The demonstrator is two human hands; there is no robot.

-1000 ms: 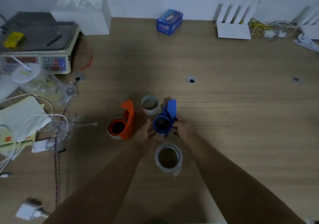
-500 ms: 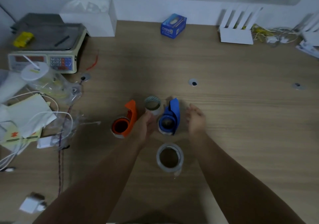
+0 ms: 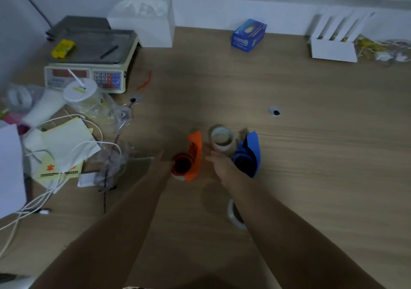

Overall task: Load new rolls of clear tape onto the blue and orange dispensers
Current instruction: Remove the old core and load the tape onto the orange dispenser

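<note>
The orange dispenser (image 3: pixel 194 155) lies on the wooden table (image 3: pixel 311 155) between my two hands. My left hand (image 3: pixel 160 162) is at its left side, fingers apart, close to or touching the ring end. My right hand (image 3: pixel 222 166) reaches in from its right, fingers apart, holding nothing. The blue dispenser (image 3: pixel 250 155) lies just right of my right hand. A clear tape roll (image 3: pixel 221 140) stands behind, between the two dispensers. A second clear tape roll (image 3: pixel 233 216) lies nearer me, mostly hidden under my right forearm.
A weighing scale (image 3: pixel 89 59) and white box (image 3: pixel 144 27) stand at the back left. Papers, white cables and plastic bags (image 3: pixel 66 146) crowd the left side. A blue carton (image 3: pixel 248 35) and a white rack (image 3: pixel 335 41) sit along the back wall.
Both hands left the blue dispenser and moved left to either side of the orange dispenser. The camera view shifted left, and my right forearm now covers the near tape roll.
</note>
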